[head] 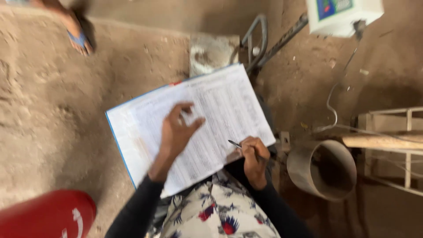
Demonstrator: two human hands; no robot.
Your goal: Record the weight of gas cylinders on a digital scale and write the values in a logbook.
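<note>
**Spotter:** On the lap, what lies where, from the left?

**Operator:** Far left I see bare dirt floor (48, 128) and the red rounded object (46, 216) at the bottom corner. Then comes the open ledger (229, 99), a wide book of ruled pages with a blue edge, resting on the lap over the patterned cloth (216, 216). Its long axis runs from lower left up to upper right.

**Spotter:** And the hands?

**Operator:** My left hand (176, 132) sits over the middle of the page, fingers spread and loosely curled, gripping nothing; I can't tell whether the fingertips touch the paper. My right hand (253, 156) is at the lower right edge of the book, closed around a pen (240, 146).

**Spotter:** Which way does the pen point?

**Operator:** Up and to the left, tip just over the page near its lower right corner. So the writing rows lie up-left of the right fingers, and the right hand is the nearer one to that corner; the left one is nearer the centre.

**Spotter:** Further right?

**Operator:** A grey pipe section (324, 169) lying on the ground just beside the right arm, a wooden handle (383, 141) above it, a pale frame (396, 150), and a white box (343, 15) with a cable (335, 94) hanging down, at the top
</note>
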